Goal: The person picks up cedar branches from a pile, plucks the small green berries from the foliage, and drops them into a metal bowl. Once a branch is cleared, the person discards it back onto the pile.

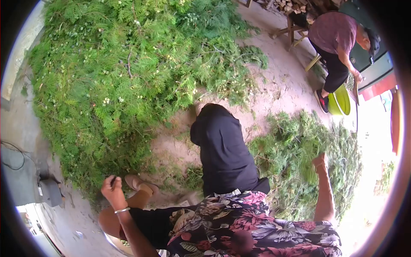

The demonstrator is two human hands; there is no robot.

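Observation:
My left hand [113,193], with a bracelet at the wrist, is raised above my bent left knee at the lower left. Its fingers are curled, with a small dark shape between them that I cannot make out. Out to the right, my right hand [320,162] is closed on a blurred green sprig [309,165]. It is over a pile of cut evergreen branches [287,141]. A much larger heap of leafy green branches [128,73], dotted with small pale cones, spreads across the upper left.
At the upper right a co-worker [334,32] bends beside a yellow-green basin [341,100]. Wooden stands [293,32] and stacked firewood [293,6] are behind. A grey object [51,192] stands by the left wall. My dark-clothed leg [222,145] extends between the branch piles.

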